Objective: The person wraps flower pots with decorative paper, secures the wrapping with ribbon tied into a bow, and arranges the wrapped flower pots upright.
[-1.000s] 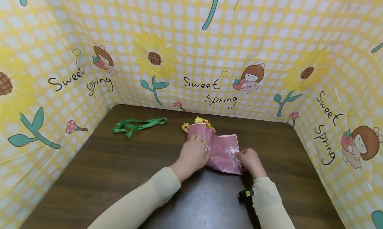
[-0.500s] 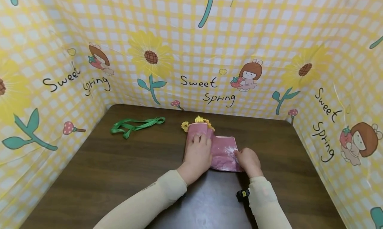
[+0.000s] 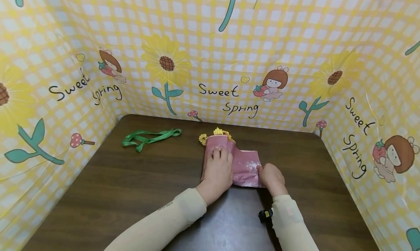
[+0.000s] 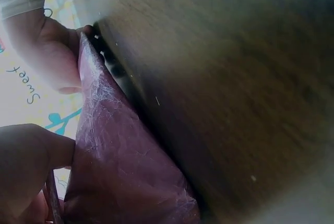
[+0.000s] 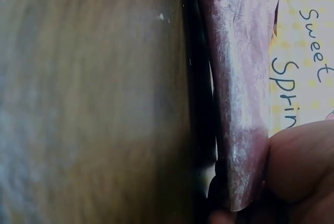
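Note:
A sheet of pink wrapping paper [image 3: 246, 163] lies at the middle of the table, its left part folded over a small bunch of yellow flowers [image 3: 218, 131]. Only the blossoms stick out at the far end; the stems are hidden. My left hand [image 3: 218, 172] holds the folded part, fingers bent over its top and thumb along its right side. At the sheet's right edge, my right hand [image 3: 272, 178] pinches the loose end between thumb and fingers. The right wrist view shows that pinched paper [image 5: 240, 104] slightly raised off the table, with whitish creases.
A loose green ribbon [image 3: 151, 138] lies at the back left of the dark wooden table [image 3: 115, 192]. Yellow checked cloth [image 3: 210, 54] with printed sunflowers walls in the back and both sides.
My left hand has shifted slightly right over the folded paper and turned more upright. The right hand has moved a little left with the loose end, and less loose paper shows between the hands.

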`<state>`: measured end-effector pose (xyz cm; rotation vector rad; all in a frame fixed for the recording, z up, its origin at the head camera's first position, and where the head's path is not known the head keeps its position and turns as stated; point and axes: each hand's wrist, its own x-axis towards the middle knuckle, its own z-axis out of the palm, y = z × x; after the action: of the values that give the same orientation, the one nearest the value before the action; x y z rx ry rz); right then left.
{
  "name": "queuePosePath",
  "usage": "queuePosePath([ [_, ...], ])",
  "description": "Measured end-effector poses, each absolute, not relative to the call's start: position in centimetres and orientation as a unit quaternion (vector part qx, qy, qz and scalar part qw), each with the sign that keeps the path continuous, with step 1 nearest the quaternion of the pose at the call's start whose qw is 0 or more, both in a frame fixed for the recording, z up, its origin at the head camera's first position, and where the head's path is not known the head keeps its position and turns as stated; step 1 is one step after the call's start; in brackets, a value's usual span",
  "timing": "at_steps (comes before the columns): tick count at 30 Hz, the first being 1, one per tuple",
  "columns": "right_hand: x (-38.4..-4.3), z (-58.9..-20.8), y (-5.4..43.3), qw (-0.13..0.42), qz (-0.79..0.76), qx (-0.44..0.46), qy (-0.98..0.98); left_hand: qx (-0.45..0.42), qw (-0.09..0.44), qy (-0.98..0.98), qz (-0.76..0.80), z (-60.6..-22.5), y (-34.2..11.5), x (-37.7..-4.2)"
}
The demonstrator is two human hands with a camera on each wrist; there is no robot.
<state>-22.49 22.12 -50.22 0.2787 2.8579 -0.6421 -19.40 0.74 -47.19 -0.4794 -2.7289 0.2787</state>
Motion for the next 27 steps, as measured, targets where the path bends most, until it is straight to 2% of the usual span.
queuePosePath([
  [18,-22.1,-51.2,22.4,0.063,-0.252,0.097,0.961,-0.172,0.190,-0.955,0.149,-48.3,1.4,-18.6],
  [27,-22.5,-51.6,22.8,0.024,-0.299,0.060,0.952,-0.168,0.192,-0.960,0.116,-48.3,0.6,-19.1],
])
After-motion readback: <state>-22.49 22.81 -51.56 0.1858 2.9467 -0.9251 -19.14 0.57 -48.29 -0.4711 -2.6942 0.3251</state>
